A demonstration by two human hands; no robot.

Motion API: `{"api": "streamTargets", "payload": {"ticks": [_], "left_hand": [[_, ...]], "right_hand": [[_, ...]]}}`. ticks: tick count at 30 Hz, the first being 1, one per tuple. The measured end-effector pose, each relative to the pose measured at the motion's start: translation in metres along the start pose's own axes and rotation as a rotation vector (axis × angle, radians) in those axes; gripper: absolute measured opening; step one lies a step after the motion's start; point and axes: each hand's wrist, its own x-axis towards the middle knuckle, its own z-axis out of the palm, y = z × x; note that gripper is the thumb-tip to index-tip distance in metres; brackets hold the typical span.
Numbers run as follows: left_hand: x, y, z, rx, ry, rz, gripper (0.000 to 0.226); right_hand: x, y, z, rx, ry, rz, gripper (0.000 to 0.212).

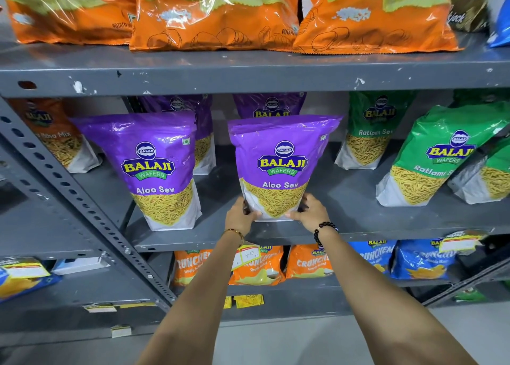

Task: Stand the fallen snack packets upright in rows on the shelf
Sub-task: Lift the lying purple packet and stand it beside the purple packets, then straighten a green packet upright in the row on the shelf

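Head view: both hands' grip [239, 215] [311, 211] clamped on upright sev-filled purple Aloo Sev packet [281, 168].

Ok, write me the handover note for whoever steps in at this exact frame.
Left hand and right hand both grip the base of a purple packet, upright at the front of the middle shelf.
Done: a second purple packet stands upright to its left.
Left: let go once it stands steady, then straighten the green packet leaning on the right. Rows behind are partly hidden.
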Motion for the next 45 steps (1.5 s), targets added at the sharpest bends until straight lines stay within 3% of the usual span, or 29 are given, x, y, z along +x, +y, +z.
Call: {"api": "streamTargets", "payload": {"ticks": [13,19,24,29,33,36,41,45], "left_hand": [[-0.003,0.003,0.003,0.059,-0.006,0.012,0.047],[-0.011,-0.002,0.007,0.024,0.084,-0.011,0.051],[-0.051,-0.01,0.037,-0.026,0.256,0.015,0.041],[-0.072,-0.006,0.099,0.083,0.107,0.147,0.043],[-0.061,0.036,0.16,0.141,-0.048,0.249,0.053],[-0.043,0.074,0.208,0.134,-0.112,0.253,0.059],[-0.014,0.12,0.271,0.132,-0.153,0.192,0.071],[-0.002,0.142,0.295,0.119,-0.13,0.142,0.069]], "right_hand": [[0.004,0.003,-0.004,0.028,-0.003,-0.006,0.06],[0.001,0.011,-0.007,0.119,-0.027,-0.006,0.073],[-0.009,0.037,-0.03,0.193,0.166,0.051,0.075],[-0.019,0.073,-0.078,0.217,0.467,0.105,0.057],[-0.011,0.105,-0.141,0.2,0.642,0.174,0.061],[0.006,0.126,-0.195,0.176,0.585,0.217,0.07],[0.038,0.154,-0.264,0.186,0.322,0.166,0.083],[0.06,0.157,-0.295,0.131,0.176,0.103,0.093]]}}
